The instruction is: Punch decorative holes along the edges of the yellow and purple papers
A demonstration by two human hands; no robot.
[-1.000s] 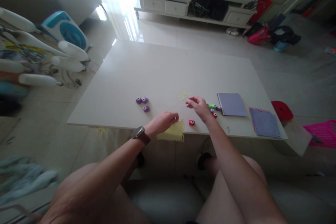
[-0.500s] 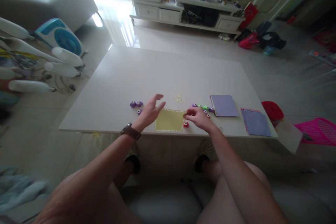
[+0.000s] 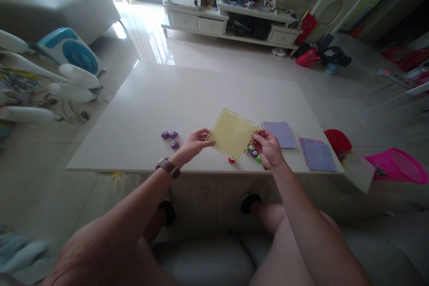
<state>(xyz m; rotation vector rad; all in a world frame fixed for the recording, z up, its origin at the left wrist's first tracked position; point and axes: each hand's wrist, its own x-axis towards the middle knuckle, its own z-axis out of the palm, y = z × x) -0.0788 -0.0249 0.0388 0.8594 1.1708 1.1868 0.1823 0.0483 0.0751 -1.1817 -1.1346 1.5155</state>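
A sheet of yellow paper [image 3: 233,134] with small punched cut-outs along its edges is held up over the table, turned at an angle. My left hand [image 3: 198,142] pinches its left corner between thumb and fingers. At the right corner, my right hand [image 3: 268,146] grips it the same way. Beneath the sheet's lower corner a red craft punch [image 3: 231,160] shows in part. Green and purple craft punches [image 3: 254,153] stand by my right hand, some hidden by it. To the left of my left hand sit three purple punches [image 3: 173,134].
The white table [image 3: 187,94] stretches out ahead. On its right lie a stack of purple paper [image 3: 280,135] and a second stack with punched edges [image 3: 317,155]. Beyond the right edge are a red stool [image 3: 338,140] and a pink basket [image 3: 398,164]. A white cabinet [image 3: 211,26] stands across the floor.
The yellow paper has been lifted from the table and rotated, with both hands now on it. My left hand has closed on one corner; my right hand has moved to the other. The view has shifted slightly.
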